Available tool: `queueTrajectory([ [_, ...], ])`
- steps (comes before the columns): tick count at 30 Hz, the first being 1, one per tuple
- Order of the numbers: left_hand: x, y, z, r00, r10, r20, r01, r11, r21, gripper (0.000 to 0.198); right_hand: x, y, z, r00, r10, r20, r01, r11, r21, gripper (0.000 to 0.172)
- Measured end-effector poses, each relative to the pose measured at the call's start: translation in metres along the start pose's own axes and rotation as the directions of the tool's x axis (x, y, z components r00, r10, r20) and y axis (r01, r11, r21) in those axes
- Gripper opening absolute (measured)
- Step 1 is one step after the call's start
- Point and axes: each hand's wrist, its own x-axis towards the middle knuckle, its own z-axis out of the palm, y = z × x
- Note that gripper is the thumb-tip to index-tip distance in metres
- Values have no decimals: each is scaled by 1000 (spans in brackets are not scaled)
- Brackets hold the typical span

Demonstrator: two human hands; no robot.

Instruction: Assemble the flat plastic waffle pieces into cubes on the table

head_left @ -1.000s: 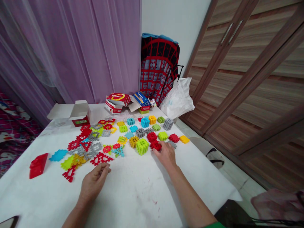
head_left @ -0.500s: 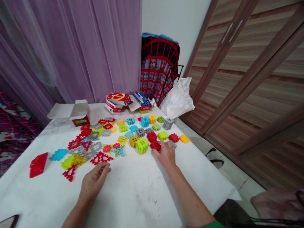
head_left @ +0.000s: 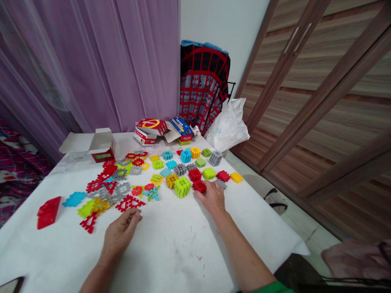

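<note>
My right hand (head_left: pixel 214 198) is at the near stack of red interlocking plastic tiles (head_left: pixel 199 186), thumb on its near side and fingers curled behind it. A second red stack (head_left: pixel 194 175) stands just beyond. To its left are a lime green block of tiles (head_left: pixel 182 187) and a mustard yellow stack (head_left: pixel 171 180). My left hand (head_left: pixel 122 228) rests on the table with fingers curled together and nothing visible in them. Just past its fingertips lies a flat red triangular tile (head_left: pixel 130 202).
Loose coloured tiles lie heaped on the left, near a red plastic piece (head_left: pixel 49 213). Stacks and single tiles spread to the right, up to a yellow tile (head_left: pixel 236 177). An opened carton (head_left: pixel 103 146), a red box (head_left: pixel 149 128) and a white plastic bag (head_left: pixel 227 126) are at the back.
The view has shifted very slightly. Both hands and the tiles otherwise keep the same places.
</note>
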Motion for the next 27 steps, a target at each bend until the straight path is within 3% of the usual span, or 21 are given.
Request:
queueTrajectory([
  [7, 1, 2, -1, 1000, 6, 0, -6, 1000, -8, 38, -9, 10, 3, 996, -4, -84, 12, 996, 87, 33],
  [15, 1, 1, -2, 1000, 8, -2, -8, 1000, 7, 39, -20, 23, 18, 981, 169, -95, -144, 962, 230, 31],
  [19, 1, 3, -3, 1000, 10, 0, -10, 1000, 22, 39, -20, 20, 20, 978, 172, -118, -139, 959, 249, 35],
  [27, 1, 4, -4, 1000, 3, 1, -3, 1000, 5, 39, -12, 0, 25, 983, 118, -139, -92, 979, 180, 61],
])
